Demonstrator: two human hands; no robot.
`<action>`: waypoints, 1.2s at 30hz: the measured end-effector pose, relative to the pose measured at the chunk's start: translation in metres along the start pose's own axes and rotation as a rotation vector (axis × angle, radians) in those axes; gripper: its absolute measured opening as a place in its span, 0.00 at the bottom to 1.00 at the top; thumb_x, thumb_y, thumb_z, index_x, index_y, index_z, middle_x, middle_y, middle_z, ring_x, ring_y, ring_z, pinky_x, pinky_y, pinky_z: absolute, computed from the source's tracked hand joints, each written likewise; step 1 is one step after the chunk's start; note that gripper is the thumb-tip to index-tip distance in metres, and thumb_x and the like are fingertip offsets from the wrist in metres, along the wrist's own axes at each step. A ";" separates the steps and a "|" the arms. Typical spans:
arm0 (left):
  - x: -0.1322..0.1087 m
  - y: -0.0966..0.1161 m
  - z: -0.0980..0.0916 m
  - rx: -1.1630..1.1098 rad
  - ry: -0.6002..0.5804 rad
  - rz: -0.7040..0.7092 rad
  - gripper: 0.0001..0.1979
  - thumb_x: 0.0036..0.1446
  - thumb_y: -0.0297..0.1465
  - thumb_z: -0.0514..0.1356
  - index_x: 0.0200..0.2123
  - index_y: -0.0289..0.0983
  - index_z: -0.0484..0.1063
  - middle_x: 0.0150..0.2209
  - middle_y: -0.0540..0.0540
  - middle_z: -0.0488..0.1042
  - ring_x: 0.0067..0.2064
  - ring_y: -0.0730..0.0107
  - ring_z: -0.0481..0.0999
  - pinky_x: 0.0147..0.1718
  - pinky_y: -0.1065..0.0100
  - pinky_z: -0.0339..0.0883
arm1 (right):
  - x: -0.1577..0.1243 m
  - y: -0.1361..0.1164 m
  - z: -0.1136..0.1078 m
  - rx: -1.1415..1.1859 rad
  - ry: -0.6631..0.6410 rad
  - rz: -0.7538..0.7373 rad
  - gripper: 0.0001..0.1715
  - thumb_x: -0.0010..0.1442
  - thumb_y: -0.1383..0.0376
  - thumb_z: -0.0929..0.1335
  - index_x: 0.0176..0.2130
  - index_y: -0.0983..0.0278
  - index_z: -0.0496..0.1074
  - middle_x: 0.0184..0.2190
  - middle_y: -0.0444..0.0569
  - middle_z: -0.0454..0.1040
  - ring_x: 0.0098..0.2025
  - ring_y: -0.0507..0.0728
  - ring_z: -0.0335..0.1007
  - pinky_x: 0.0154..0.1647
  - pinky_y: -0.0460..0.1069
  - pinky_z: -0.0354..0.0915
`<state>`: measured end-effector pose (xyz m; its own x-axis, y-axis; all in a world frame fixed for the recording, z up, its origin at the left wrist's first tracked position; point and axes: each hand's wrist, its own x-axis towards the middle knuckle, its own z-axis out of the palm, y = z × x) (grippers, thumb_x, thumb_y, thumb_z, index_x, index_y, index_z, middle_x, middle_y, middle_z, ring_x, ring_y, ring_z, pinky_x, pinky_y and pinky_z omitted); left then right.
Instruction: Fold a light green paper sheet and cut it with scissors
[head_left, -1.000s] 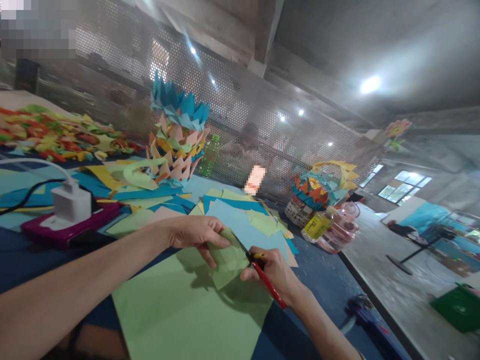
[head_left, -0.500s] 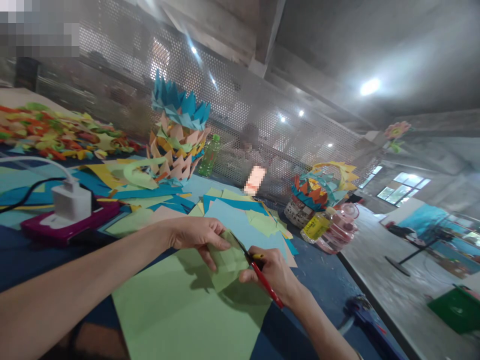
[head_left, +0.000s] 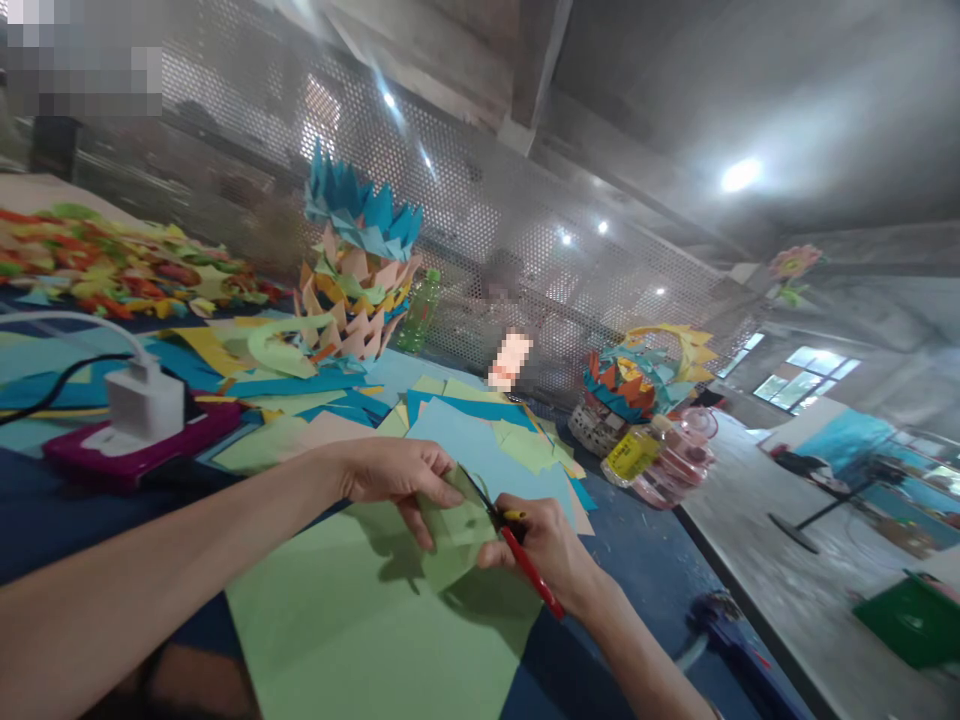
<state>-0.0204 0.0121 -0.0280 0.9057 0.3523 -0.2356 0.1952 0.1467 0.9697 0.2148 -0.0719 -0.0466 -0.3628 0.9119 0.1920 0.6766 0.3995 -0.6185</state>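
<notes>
Scissors (head_left: 529, 571) in the right hand (head_left: 553, 545), fingers round the handles, blades meeting the small green paper (head_left: 454, 555) the left hand (head_left: 399, 474) clamps in its fingers!

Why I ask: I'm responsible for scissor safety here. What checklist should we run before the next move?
1. Left grip on the small green paper: ok, the paper is pinched by the thumb.
2. Right grip on the red-handled scissors: ok, held at the handles.
3. Left thumb well clear of the scissor tips: not ok, they look close together.
4. Blades open or closed: cannot tell, too fine to read.
5. Large green sheet lying flat beneath the hands: ok.
6. Blue tool away from both hands: ok, it lies off to the right.
</notes>
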 end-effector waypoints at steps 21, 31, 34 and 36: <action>0.001 -0.003 0.007 0.006 -0.036 0.001 0.13 0.52 0.40 0.69 0.39 0.39 0.82 0.39 0.45 0.83 0.40 0.62 0.83 0.35 0.69 0.77 | -0.001 -0.003 0.002 0.011 -0.038 0.003 0.33 0.56 0.41 0.71 0.24 0.63 0.56 0.19 0.35 0.50 0.25 0.47 0.44 0.24 0.46 0.42; 0.001 -0.003 0.005 0.022 -0.027 -0.015 0.14 0.53 0.41 0.69 0.39 0.39 0.83 0.39 0.46 0.83 0.40 0.63 0.83 0.37 0.69 0.77 | 0.002 -0.005 0.001 -0.048 -0.004 0.096 0.39 0.54 0.30 0.62 0.26 0.63 0.63 0.19 0.38 0.57 0.23 0.48 0.51 0.24 0.45 0.49; 0.000 -0.002 0.004 0.024 -0.023 -0.024 0.15 0.53 0.42 0.69 0.39 0.38 0.83 0.40 0.45 0.83 0.41 0.63 0.83 0.38 0.69 0.77 | 0.006 -0.004 -0.006 -0.153 0.078 0.200 0.38 0.56 0.31 0.60 0.27 0.62 0.66 0.21 0.42 0.63 0.24 0.50 0.59 0.26 0.45 0.53; 0.000 -0.002 0.003 0.025 -0.015 -0.030 0.17 0.52 0.43 0.69 0.40 0.37 0.83 0.40 0.43 0.83 0.41 0.62 0.83 0.38 0.69 0.77 | 0.008 -0.001 -0.015 -0.252 0.148 0.290 0.35 0.58 0.34 0.60 0.26 0.62 0.67 0.22 0.45 0.68 0.27 0.54 0.66 0.29 0.46 0.56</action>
<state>-0.0198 0.0089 -0.0294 0.9050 0.3338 -0.2636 0.2314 0.1337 0.9636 0.2213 -0.0635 -0.0332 -0.0506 0.9865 0.1556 0.8795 0.1178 -0.4610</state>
